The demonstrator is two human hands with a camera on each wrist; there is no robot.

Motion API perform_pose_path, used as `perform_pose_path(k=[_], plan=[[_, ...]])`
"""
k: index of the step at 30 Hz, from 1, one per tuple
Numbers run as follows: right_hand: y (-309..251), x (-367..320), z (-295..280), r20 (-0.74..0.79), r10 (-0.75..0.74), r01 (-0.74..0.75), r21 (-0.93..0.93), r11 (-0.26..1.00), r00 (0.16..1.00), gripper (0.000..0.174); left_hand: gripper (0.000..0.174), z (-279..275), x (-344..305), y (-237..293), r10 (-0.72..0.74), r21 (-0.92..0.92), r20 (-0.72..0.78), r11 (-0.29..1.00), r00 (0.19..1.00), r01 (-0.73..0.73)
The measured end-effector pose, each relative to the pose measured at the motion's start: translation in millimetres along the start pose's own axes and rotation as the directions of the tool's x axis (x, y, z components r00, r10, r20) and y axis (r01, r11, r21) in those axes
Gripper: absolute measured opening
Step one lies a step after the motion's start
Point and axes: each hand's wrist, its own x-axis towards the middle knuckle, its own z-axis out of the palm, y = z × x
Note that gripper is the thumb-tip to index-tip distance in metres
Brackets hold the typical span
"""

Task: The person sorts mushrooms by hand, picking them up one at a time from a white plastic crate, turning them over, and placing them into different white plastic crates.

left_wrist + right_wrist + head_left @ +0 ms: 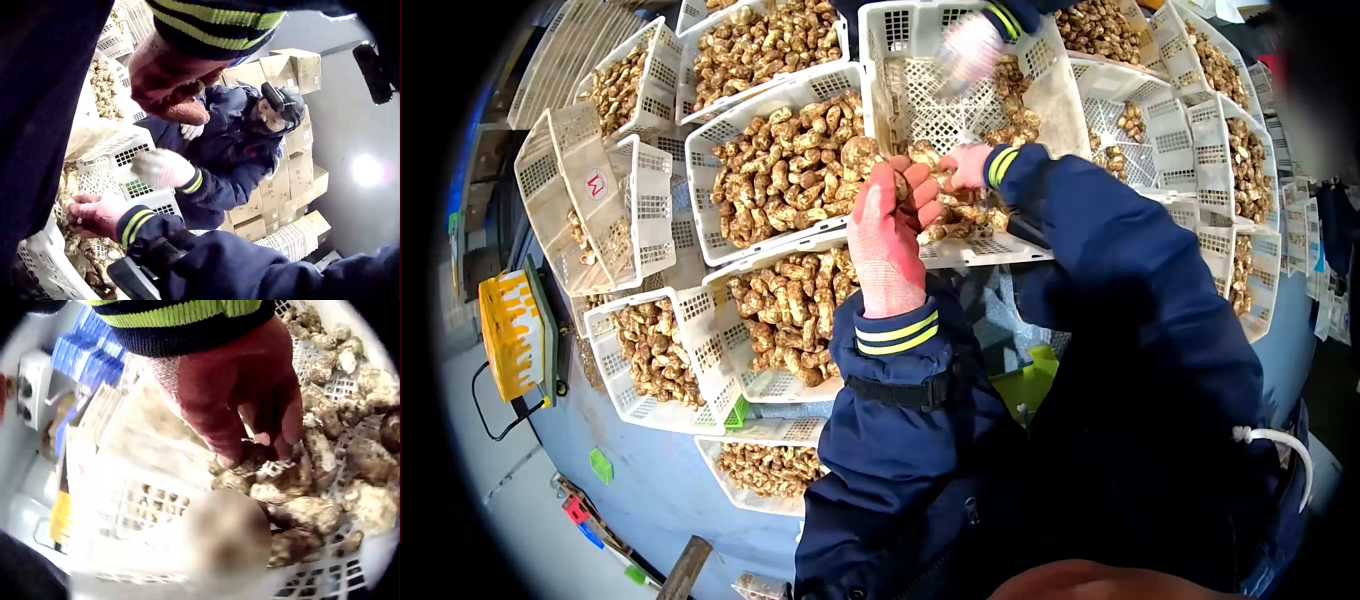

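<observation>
My left hand (887, 240), in a pink-coated glove, is palm up at the near left corner of a white mesh crate (1055, 95). Its curled fingers hold a brown-and-white mushroom (902, 186), and a rounder mushroom (860, 156) shows beside the thumb. In the left wrist view that hand (175, 87) hangs at the top, its hold partly hidden. My right hand (244, 394) reaches down into the same crate, fingers bent around a dirt-covered mushroom (231, 481) among several others. A blurred round mushroom cap (226, 540) looms in front of the right wrist camera.
Another person (234, 137) stands across the crate, a white-gloved hand (972, 50) over its far side. Crates heaped with mushrooms flank it, including a large left crate (700, 170) and a right crate (1180, 130). A yellow-topped object (510, 335) is at far left; cardboard boxes (278, 194) are stacked behind.
</observation>
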Motion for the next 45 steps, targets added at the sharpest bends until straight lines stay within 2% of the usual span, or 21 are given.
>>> perform_pose_path(k=[1, 2, 3, 5, 7, 8, 11, 12, 13, 19, 21, 23, 25, 26, 27, 30, 37, 40, 41, 43, 45], plan=[[3, -13, -9, 0.007, -0.029, 0.024, 0.345, 0.938, 1.0, 0.043, 0.037, 0, 0, 1, 0.009, -0.007, 0.007, 1.0, 1.0, -0.009], [16, -18, -6, -0.045, -0.19, 0.157, 0.759, 0.632, 0.981, 0.044, 0.038, 1, 0, 1, -0.001, -0.023, -0.008, 1.0, 1.0, 0.001], [0, -50, -22, -0.021, -0.181, 0.103, 0.885, 0.453, 0.983, 0.047, 0.038, 2, 0, 0, -0.015, -0.037, -0.019, 0.999, 1.0, 0.014], [-3, -82, -32, -0.088, -0.177, 0.128, 0.965, 0.227, 0.98, 0.053, 0.036, -5, 6, -5, 0.003, -0.104, 0.049, 0.995, 0.999, 0.002], [-9, -112, -37, -0.199, -0.338, 0.199, 0.979, -0.035, 0.92, 0.054, 0.034, -7, 8, -5, 0.01, -0.139, 0.05, 0.99, 0.999, -0.003], [-21, -133, -42, -0.226, -0.346, 0.195, 0.973, -0.12, 0.911, 0.055, 0.033, -7, 7, -5, 0.002, -0.141, 0.04, 0.99, 0.999, 0.004], [-35, -155, -40, -0.31, -0.485, 0.276, 0.95, -0.144, 0.818, 0.054, 0.032, -9, 9, -6, -0.028, -0.123, 0.049, 0.992, 0.998, 0.034], [-39, -153, -35, -0.275, -0.346, 0.276, 0.96, -0.046, 0.897, 0.052, 0.032, -6, 8, -6, -0.027, -0.117, 0.056, 0.993, 0.998, 0.034], [-44, -157, -33, -0.304, -0.36, 0.326, 0.945, 0.002, 0.882, 0.049, 0.032, -4, 7, -7, -0.043, -0.093, 0.03, 0.995, 0.999, 0.046], [-36, -156, -31, -0.327, -0.338, 0.353, 0.935, 0.018, 0.883, 0.057, 0.031, -3, 5, -7, -0.106, -0.103, 0.076, 0.988, 0.991, 0.114], [-43, -164, -32, -0.34, -0.24, 0.359, 0.932, 0.04, 0.909, 0.042, 0.032, -1, 5, -7, -0.126, -0.121, 0.154, 0.982, 0.98, 0.145], [-37, -156, -31, -0.33, -0.192, 0.353, 0.931, 0.097, 0.924, 0.042, 0.034, -1, 6, -9, -0.15, -0.101, 0.167, 0.981, 0.974, 0.168], [-30, -152, -31, -0.307, -0.288, 0.328, 0.944, 0.025, 0.907, 0.043, 0.035, -2, 6, -10, -0.156, -0.085, 0.227, 0.98, 0.961, 0.179], [-38, -158, -32, -0.32, -0.228, 0.353, 0.928, 0.119, 0.92, 0.042, 0.035, 1, 2, -8, -0.148, -0.059, 0.189, 0.985, 0.971, 0.162], [-31, -147, -25, -0.309, -0.192, 0.322, 0.946, 0.037, 0.931, 0.042, 0.035, -1, 2, -8, -0.133, -0.06, 0.197, 0.987, 0.971, 0.147], [-29, -147, -25, -0.274, -0.151, 0.291, 0.951, 0.102, 0.95, 0.045, 0.033, -1, 0, -5, -0.135, -0.025, 0.114, 0.99, 0.984, 0.139], [-40, -149, -30, -0.288, -0.12, 0.304, 0.94, 0.154, 0.95, 0.049, 0.034, 1, 1, -5, -0.138, -0.015, 0.162, 0.99, 0.977, 0.142], [-46, -142, -31, -0.416, -0.173, 0.427, 0.904, 0.031, 0.893, 0.044, 0.032, 9, 0, -6, -0.132, 0.354, 0.128, 0.932, 0.983, 0.079], [-55, -146, -33, -0.428, -0.123, 0.438, 0.896, 0.07, 0.895, 0.042, 0.03, 11, 0, -9, -0.15, 0.383, 0.141, 0.92, 0.979, 0.086], [-67, -147, -35, -0.442, -0.199, 0.454, 0.891, 0.016, 0.875, 0.046, 0.027, 11, 0, -12, -0.245, 0.414, 0.179, 0.897, 0.953, 0.153], [-70, -145, -36, -0.458, -0.218, 0.475, 0.88, 0.03, 0.862, 0.05, 0.027, 10, -1, -12, -0.239, 0.403, 0.21, 0.905, 0.948, 0.139]])
